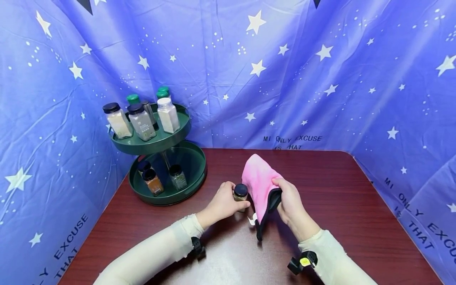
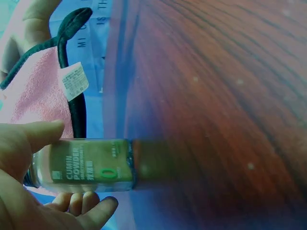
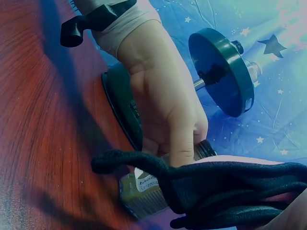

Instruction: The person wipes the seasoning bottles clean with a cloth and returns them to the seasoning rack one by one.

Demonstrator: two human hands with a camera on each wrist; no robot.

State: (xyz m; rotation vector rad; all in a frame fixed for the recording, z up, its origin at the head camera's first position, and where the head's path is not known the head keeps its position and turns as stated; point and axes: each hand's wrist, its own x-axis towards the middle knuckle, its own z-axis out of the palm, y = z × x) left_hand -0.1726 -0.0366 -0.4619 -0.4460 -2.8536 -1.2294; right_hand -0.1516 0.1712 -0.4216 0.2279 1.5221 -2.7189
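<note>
My left hand (image 1: pixel 221 202) grips a small glass jar (image 1: pixel 240 192) with a black lid, thumb on one side and fingers on the other. In the left wrist view its label reads cumin powder (image 2: pixel 91 165), and the base is close over the tabletop. A pink cloth (image 1: pixel 257 178) with black edging hangs from my right hand (image 1: pixel 291 204), pinched between thumb and fingers just right of the jar. The cloth's white tag (image 2: pixel 75 81) shows in the left wrist view. In the right wrist view the dark edging (image 3: pixel 216 184) covers part of the jar.
A green two-tier round rack (image 1: pixel 153 146) stands at the table's back left. Its upper tier bears several jars with black, green and white lids; the lower tier (image 1: pixel 192 186) bears a few black-lidded ones. A blue star-patterned curtain (image 1: pixel 228 59) surrounds the dark red wooden table (image 1: pixel 335 186).
</note>
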